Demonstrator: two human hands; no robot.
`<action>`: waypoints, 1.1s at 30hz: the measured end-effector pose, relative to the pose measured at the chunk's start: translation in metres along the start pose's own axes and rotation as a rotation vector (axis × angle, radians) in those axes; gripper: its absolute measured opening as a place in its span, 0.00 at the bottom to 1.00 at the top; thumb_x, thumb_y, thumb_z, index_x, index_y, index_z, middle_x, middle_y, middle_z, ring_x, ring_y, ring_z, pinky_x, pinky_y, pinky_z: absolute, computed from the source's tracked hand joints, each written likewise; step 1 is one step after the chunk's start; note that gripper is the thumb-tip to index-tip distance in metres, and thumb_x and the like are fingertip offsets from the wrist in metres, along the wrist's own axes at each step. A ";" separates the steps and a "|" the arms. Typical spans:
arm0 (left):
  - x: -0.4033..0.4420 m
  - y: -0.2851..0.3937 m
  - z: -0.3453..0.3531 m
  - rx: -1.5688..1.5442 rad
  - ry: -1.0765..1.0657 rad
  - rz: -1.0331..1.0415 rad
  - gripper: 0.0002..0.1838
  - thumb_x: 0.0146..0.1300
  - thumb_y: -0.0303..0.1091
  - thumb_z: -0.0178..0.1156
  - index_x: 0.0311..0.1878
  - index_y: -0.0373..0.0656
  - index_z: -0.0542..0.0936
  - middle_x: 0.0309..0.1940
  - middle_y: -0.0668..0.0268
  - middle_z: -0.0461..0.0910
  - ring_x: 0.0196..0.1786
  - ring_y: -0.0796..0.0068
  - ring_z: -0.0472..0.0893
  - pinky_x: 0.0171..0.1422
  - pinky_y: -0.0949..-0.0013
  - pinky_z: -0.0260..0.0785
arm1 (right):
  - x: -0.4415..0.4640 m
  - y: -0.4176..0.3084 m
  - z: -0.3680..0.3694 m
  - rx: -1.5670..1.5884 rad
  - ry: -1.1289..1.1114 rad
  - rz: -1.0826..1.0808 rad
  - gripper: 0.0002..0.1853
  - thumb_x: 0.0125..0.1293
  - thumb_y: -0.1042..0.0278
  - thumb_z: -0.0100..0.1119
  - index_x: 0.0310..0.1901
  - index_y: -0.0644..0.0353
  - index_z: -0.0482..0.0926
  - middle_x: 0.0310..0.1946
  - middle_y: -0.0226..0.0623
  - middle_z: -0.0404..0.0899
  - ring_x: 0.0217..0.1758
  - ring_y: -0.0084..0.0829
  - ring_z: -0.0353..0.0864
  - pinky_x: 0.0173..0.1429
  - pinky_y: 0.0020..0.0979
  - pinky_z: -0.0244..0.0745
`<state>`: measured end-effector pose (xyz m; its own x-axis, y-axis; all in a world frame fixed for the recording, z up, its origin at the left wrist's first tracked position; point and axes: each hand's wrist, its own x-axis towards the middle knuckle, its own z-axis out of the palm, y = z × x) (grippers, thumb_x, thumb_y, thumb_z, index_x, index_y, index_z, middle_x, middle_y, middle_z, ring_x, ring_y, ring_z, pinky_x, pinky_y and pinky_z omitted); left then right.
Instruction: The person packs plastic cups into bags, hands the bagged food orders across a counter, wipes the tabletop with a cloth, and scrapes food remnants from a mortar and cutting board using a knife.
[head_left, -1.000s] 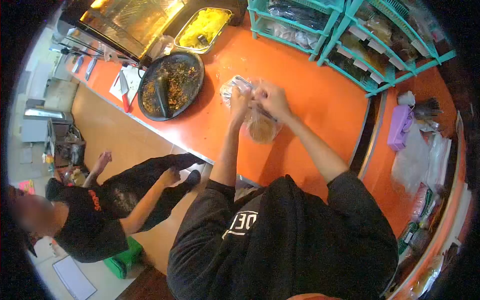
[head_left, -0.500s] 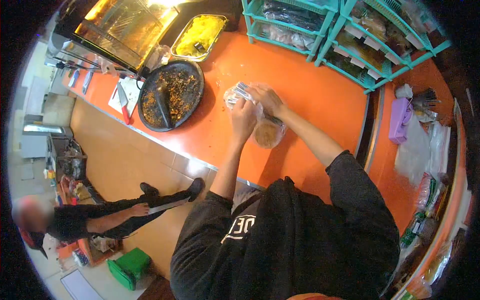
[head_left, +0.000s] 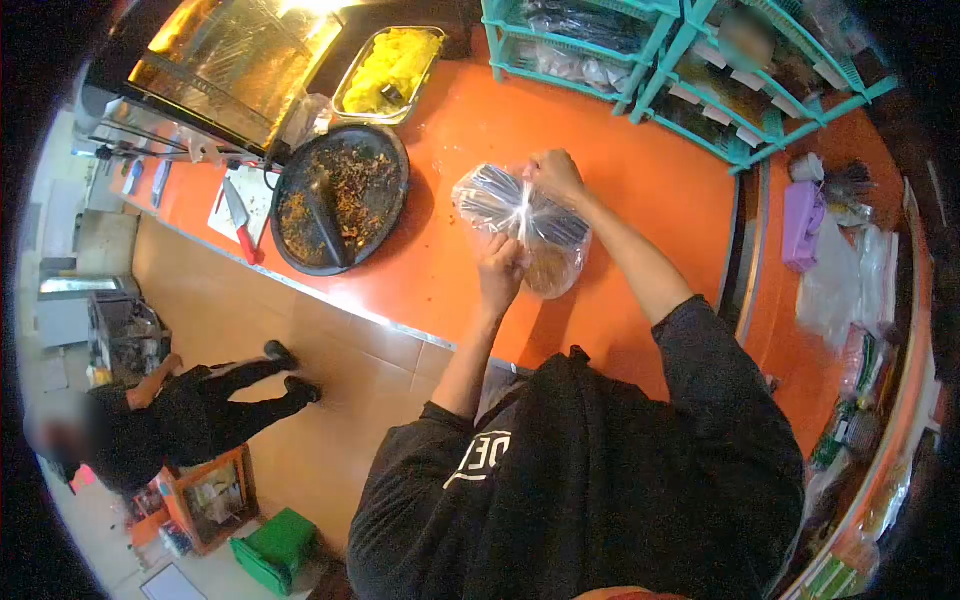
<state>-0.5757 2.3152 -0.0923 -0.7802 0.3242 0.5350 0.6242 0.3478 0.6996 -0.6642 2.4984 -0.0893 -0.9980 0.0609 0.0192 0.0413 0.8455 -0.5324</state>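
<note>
On the orange counter in front of me lies a clear plastic bag (head_left: 565, 262), cinched at its middle. Dark, striped contents show through it, and a brown round item (head_left: 547, 270) sits in its near part. My left hand (head_left: 502, 262) is closed at the near side of the cinch, pinching the bag's plastic. On the far side, my right hand (head_left: 556, 174) is closed in a fist, also gripping the bag. A tight whitish strand of gathered plastic runs between the two hands. The fingertips are partly hidden.
Left of the bag sits a dark stone mortar (head_left: 380, 200) with a pestle (head_left: 325, 215). Beyond it are a yellow food tray (head_left: 393, 70) and a red-handled knife (head_left: 240, 215). Teal racks (head_left: 640, 85) stand at the back. A person (head_left: 150, 430) is on the floor side, left.
My hands have moved apart, the left toward me and the right away, drawing the bag's middle tight. The person at left has shifted stance.
</note>
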 end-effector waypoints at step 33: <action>-0.014 0.403 0.158 -2.026 -1.449 -0.673 0.28 0.58 0.59 0.43 0.62 0.65 0.56 0.58 0.59 0.61 0.61 0.52 0.59 0.59 0.39 0.52 | -0.471 -0.021 -0.483 -0.480 0.381 0.475 0.16 0.31 0.62 0.61 0.25 0.63 0.78 0.21 0.42 0.76 0.24 0.34 0.74 0.27 0.34 0.67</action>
<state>-0.3072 2.5903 0.1072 0.2214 0.9252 0.3083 -0.9146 0.0874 0.3948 -0.1713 2.7085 0.3217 -0.7859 0.5793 0.2164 0.5640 0.8149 -0.1332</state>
